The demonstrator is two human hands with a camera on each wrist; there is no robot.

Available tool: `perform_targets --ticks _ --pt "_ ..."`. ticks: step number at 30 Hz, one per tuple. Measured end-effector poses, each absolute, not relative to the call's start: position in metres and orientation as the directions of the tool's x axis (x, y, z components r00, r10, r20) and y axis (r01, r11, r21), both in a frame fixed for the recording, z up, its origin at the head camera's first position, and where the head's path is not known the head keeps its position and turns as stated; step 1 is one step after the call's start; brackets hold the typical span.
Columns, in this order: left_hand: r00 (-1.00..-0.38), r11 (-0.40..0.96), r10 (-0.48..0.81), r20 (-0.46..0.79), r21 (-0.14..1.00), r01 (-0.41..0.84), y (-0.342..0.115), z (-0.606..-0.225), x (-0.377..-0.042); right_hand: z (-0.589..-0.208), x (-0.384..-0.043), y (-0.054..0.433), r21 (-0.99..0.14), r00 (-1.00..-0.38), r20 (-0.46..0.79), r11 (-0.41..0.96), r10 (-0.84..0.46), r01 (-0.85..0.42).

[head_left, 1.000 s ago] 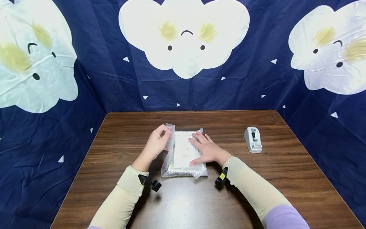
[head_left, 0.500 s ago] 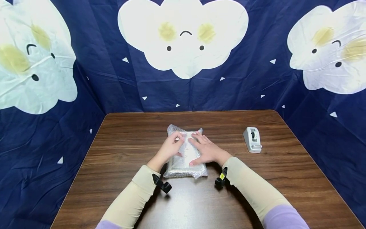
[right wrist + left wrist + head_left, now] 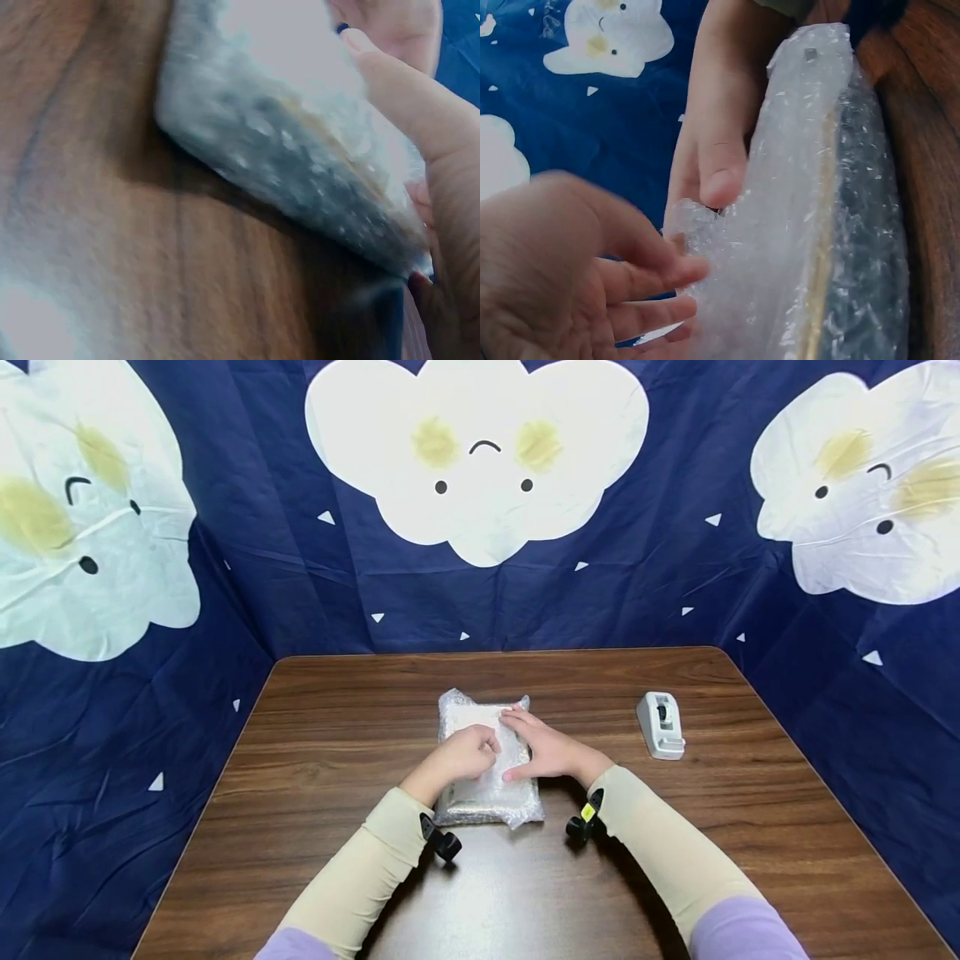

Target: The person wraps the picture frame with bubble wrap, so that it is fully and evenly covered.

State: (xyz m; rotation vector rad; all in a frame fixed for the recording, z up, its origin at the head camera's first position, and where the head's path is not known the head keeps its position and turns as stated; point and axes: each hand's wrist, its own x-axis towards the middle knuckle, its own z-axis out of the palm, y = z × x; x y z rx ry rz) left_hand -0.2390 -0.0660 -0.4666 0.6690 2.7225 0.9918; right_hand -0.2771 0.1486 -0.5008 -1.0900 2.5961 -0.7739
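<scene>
On the table lies a flat rectangular item in bubble wrap (image 3: 472, 802), its contents blurred by the wrap. A gold-coloured edge (image 3: 822, 255) shows through the plastic in the left wrist view. My left hand (image 3: 467, 753) is over the middle of the package, thumb and forefinger pinching the edge of the bubble wrap flap (image 3: 727, 292), which lies across the item's face. With fingers spread, my right hand (image 3: 551, 750) rests along the package's right side; its thumb (image 3: 724, 176) touches the wrap. Part of the package's right edge is hidden under that hand.
A white tape dispenser (image 3: 662, 725) stands on the right of the brown wooden table (image 3: 315, 735). Dark blue cloth (image 3: 420, 585) with white clouds hangs behind the table and at both sides. Each wrist wears a small black camera.
My left hand has moved right and nearer to me, drawing the bubble wrap flap from the left side over the item. The right hand stays almost in place, its fingers shifting slightly.
</scene>
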Motion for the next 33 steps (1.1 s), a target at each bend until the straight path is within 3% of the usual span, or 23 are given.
perform_targets --ticks 4,17,25,33 --pt "-0.865 0.717 0.502 0.028 0.546 0.434 -0.065 -0.469 -0.238 -0.5 -0.281 0.152 -0.599 -0.692 0.008 0.55 -0.722 -0.582" --pt "-0.887 0.81 0.463 -0.001 0.408 0.422 -0.062 -0.475 -0.235 -0.509 -0.284 0.156 -0.643 -0.622 0.149 0.403 -0.768 -0.651" --pt "-0.911 0.913 0.404 -0.088 0.11 0.394 -0.08 -0.478 -0.239 -0.51 -0.285 0.159 -0.667 -0.628 0.108 0.413 -0.77 -0.62" --pt "-0.889 0.891 0.437 -0.137 0.199 0.408 -0.095 -0.49 -0.243 -0.511 -0.284 0.162 -0.721 -0.638 0.164 0.35 -0.753 -0.598"
